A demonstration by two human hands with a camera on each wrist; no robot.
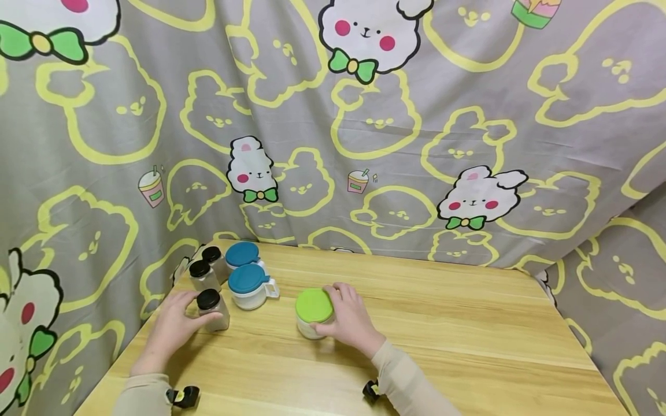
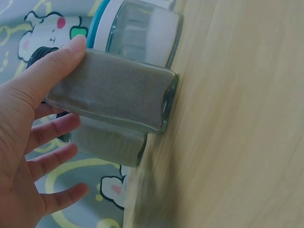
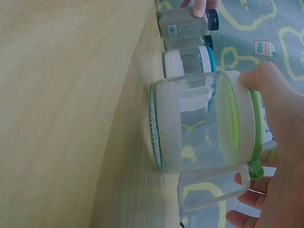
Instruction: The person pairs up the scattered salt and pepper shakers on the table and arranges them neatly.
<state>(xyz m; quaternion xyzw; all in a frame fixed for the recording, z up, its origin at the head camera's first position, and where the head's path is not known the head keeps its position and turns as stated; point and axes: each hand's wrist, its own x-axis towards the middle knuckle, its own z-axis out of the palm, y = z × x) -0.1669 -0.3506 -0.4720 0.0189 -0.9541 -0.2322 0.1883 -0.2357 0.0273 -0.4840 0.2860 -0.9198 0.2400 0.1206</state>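
Observation:
My left hand (image 1: pixel 169 326) holds a square glass spice jar (image 1: pixel 214 321) with a black lid, thumb on one side and index finger on the other. In the left wrist view this jar (image 2: pixel 114 90) is full of a greyish powder, and the other fingers stretch out loosely. Around a round glass seasoning jar (image 1: pixel 314 306) with a green lid, my right hand (image 1: pixel 351 320) curls its thumb and fingers. White contents show in the base of that jar (image 3: pixel 199 128) in the right wrist view, and its clear handle points toward the fingers.
Two seasoning jars with blue lids, a front one (image 1: pixel 247 279) and a rear one (image 1: pixel 241 253), stand at the back left. Beside them are two more black-lidded spice jars, one nearer (image 1: pixel 200 270) and one farther (image 1: pixel 211 254). A patterned curtain (image 1: pixel 312 133) surrounds the wooden table (image 1: pixel 468 335).

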